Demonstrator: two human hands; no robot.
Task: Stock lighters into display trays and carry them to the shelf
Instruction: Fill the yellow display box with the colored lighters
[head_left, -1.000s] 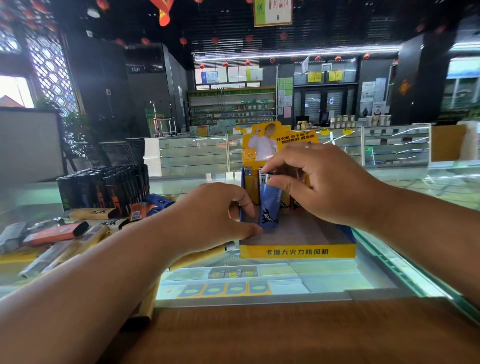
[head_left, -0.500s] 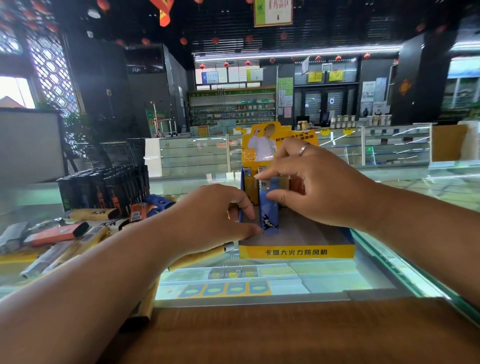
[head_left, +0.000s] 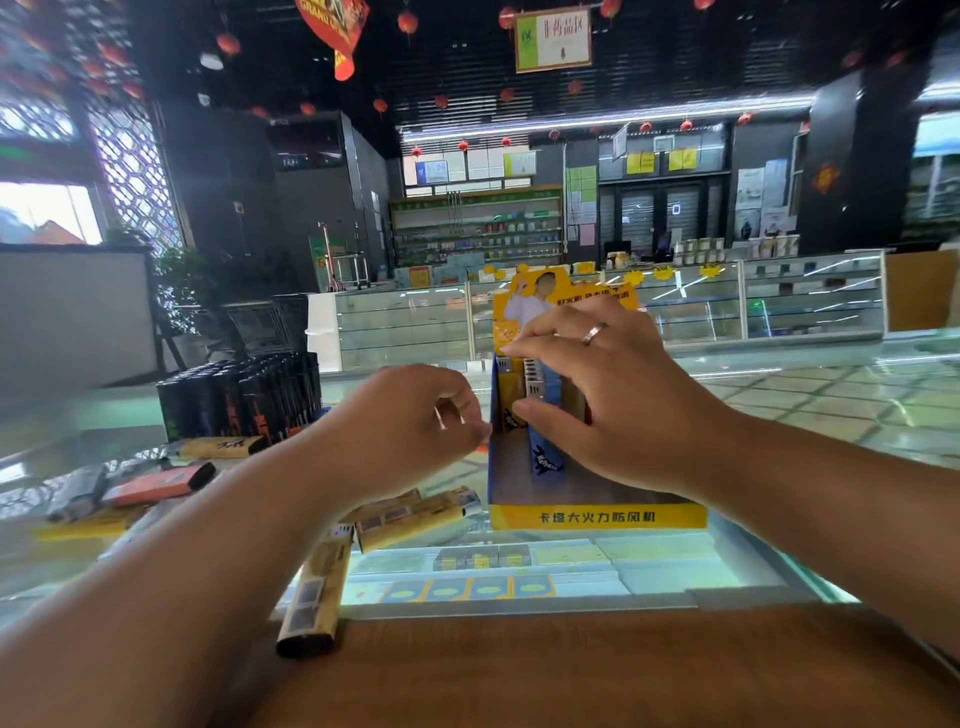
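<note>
Right hand (head_left: 613, 400) pinches a blue lighter (head_left: 545, 460) between the thumb low on its body and the forefinger over its silver head, the other fingers curled behind it. That lighter stands upright in the rear left part of the display tray (head_left: 597, 517), long axis vertical, metal head up, close against other lighters at the back wall. Left hand (head_left: 410, 421) hangs just beside the tray's blue left wall with fingers curled towards the thumb; I cannot tell whether it holds anything. Loose yellow lighters (head_left: 410, 519) lie flat on the glass counter (head_left: 779, 410) left of the tray, an orange lighter (head_left: 156, 483) further left, and a block of black lighters (head_left: 239, 400) stands upright behind them. A wooden ledge (head_left: 519, 675) runs along the near edge. Beyond is a shop floor with more glass cases, stocked shelves (head_left: 478, 228) on the far wall and red lanterns (head_left: 408, 23) under a dark ceiling
</note>
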